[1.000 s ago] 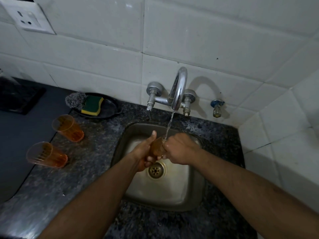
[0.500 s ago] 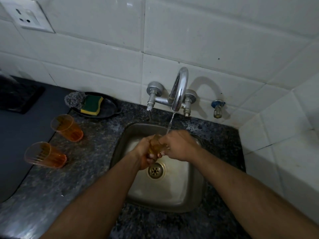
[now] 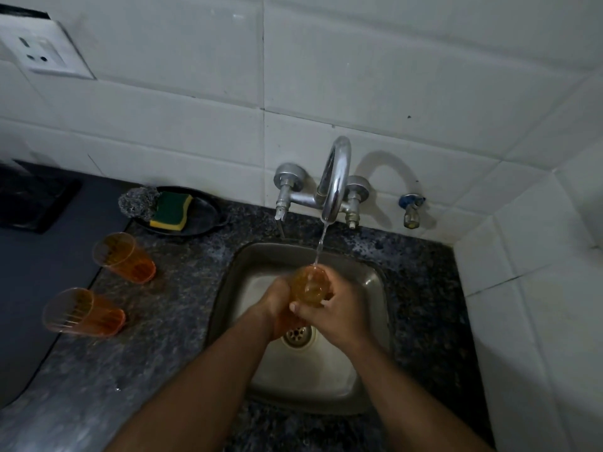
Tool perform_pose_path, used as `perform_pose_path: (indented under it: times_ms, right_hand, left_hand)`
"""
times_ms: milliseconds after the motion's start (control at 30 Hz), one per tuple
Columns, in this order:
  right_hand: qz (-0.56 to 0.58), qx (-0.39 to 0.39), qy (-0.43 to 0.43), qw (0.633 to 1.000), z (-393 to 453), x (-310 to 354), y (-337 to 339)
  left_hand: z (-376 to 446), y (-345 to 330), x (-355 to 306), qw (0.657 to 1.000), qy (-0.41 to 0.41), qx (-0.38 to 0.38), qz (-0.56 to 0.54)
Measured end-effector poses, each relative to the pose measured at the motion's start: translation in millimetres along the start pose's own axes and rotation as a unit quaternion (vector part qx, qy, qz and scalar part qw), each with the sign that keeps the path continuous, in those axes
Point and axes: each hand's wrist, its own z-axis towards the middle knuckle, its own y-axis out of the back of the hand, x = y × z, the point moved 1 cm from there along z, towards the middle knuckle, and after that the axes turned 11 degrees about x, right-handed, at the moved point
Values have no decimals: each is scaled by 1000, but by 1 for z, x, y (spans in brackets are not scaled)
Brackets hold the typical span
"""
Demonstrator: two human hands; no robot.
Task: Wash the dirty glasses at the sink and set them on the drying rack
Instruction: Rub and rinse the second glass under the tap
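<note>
Over the steel sink (image 3: 368, 282) I hold an orange see-through glass (image 3: 308, 285), its mouth turned up toward the tap's water stream (image 3: 319, 246). My left hand (image 3: 277, 305) grips the glass from the left and below. My right hand (image 3: 336, 308) wraps it from the right, thumb across the front. Two more orange glasses lie on their sides on the counter at the left, one farther back (image 3: 125, 257) and one nearer (image 3: 83, 313).
The chrome tap (image 3: 334, 181) runs above the sink. A black dish (image 3: 208, 213) holds a green-yellow sponge (image 3: 171, 210) and steel scrubber (image 3: 138, 202). A dark mat (image 3: 39, 272) covers the left counter. A small valve (image 3: 410, 210) and tiled walls stand behind and at the right.
The glass has turned from lying sideways between my hands to mouth-up under the stream. My left thumb, raised earlier, now closes on the glass.
</note>
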Motion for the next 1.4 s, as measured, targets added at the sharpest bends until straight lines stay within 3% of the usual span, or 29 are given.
perform_pose_path:
  times_ms: [167, 267, 433, 533, 600, 667, 800, 1033, 1133, 1267, 1400]
  right_hand:
    - [-51, 5, -27, 998, 19, 2, 16]
    - [-64, 64, -34, 995, 27, 6, 17]
    - [-94, 108, -57, 988, 28, 7, 23]
    - [77, 155, -134, 976, 29, 15, 30]
    - [272, 158, -186, 931, 28, 17, 28]
    - [399, 130, -242, 875, 29, 19, 15]
    - [496, 86, -305, 809, 45, 11, -19]
    - [624, -19, -326, 710, 67, 7, -49]
    - [611, -36, -322, 723, 70, 10, -53]
    - [533, -13, -214, 819, 50, 14, -49]
    - [469, 19, -149, 870, 20, 19, -40]
  left_hand:
    - [0, -9, -20, 992, -72, -28, 100]
    - [0, -14, -33, 973, -128, -48, 188]
    - [-2, -15, -30, 989, -107, -45, 90]
    - [-9, -17, -20, 996, -87, -18, -16]
    - [-10, -17, -12, 994, -96, -33, -42]
    - [-11, -20, -8, 991, -101, -51, -72]
    - [-14, -15, -7, 989, -91, -96, -62]
    - [-30, -13, -17, 991, -80, -108, 25]
    - [-34, -13, -21, 988, -87, -109, 73]
    - [-39, -10, -25, 982, -90, -93, 135]
    - [-40, -17, -30, 990, -37, -70, 121]
